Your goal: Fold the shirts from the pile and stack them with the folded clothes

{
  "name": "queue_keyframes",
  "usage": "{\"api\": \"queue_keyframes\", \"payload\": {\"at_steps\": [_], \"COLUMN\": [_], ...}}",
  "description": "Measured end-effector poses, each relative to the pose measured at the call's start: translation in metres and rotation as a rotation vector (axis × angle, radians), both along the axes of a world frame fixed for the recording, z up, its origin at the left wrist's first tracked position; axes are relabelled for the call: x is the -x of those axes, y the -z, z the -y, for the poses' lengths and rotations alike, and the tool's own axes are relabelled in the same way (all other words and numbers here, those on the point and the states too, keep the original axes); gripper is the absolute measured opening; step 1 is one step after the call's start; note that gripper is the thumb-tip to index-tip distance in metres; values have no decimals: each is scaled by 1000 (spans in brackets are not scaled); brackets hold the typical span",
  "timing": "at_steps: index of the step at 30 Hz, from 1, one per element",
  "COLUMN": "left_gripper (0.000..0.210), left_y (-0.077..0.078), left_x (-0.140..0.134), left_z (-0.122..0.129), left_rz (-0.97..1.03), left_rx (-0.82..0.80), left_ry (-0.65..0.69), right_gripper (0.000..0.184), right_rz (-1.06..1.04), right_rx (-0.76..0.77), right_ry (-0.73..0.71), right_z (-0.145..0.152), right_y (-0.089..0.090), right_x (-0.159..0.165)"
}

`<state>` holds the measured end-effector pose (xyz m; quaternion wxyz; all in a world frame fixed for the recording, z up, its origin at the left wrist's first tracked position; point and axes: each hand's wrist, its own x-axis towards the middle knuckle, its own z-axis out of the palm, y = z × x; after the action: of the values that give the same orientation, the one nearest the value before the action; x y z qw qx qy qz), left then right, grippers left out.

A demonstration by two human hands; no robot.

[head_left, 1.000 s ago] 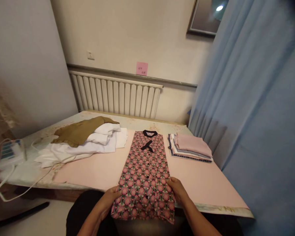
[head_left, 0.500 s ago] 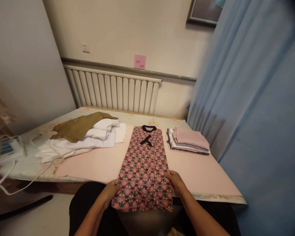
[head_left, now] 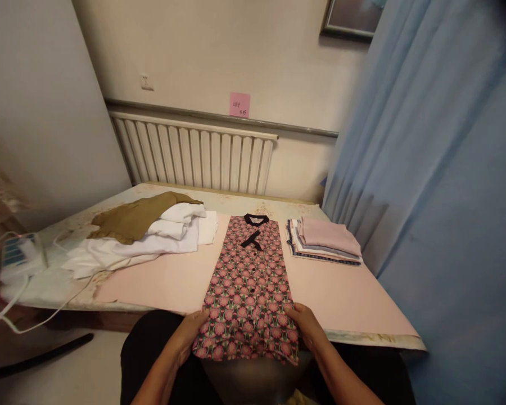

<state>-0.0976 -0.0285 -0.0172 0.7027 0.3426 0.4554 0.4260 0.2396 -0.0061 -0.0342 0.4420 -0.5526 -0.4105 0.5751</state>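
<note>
A floral shirt [head_left: 248, 287] in pink and black, with a black collar and a black tie piece at the neck, lies front up with its sides folded in. Its lower end hangs past the table's front edge. My left hand [head_left: 194, 329] pinches the shirt's left side near the edge, thumb on top. On the opposite side, at about the same height, my right hand [head_left: 304, 322] grips the right side, thumb on top and fingers underneath.
Left of the shirt is a heap of white clothes [head_left: 172, 242] with an olive garment [head_left: 147, 216] on top. To the right sits a folded stack [head_left: 329, 242]. A power strip [head_left: 19, 256] with cables lies far left; a blue curtain [head_left: 430, 169] hangs at right.
My right hand has slid slightly down along the shirt's right side. My left hand has hardly moved, and the shirt lies nearly as before.
</note>
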Motion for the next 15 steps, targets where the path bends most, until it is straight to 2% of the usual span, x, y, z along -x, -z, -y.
{"api": "queue_keyframes", "payload": {"at_steps": [9, 11, 15], "left_gripper": [35, 31, 28], "left_y": [16, 22, 29], "left_x": [-5, -4, -1], "left_z": [1, 1, 0], "left_rz": [-180, -331, -801], "left_rx": [-27, -37, -99], "left_ry": [-65, -111, -133], "right_gripper": [39, 39, 38], "right_rz": [45, 4, -47], "right_rx": [17, 22, 13], "right_ry": [-56, -72, -111], "right_z": [32, 38, 45], "right_y": [18, 21, 23], "right_x": [-5, -5, -8]}}
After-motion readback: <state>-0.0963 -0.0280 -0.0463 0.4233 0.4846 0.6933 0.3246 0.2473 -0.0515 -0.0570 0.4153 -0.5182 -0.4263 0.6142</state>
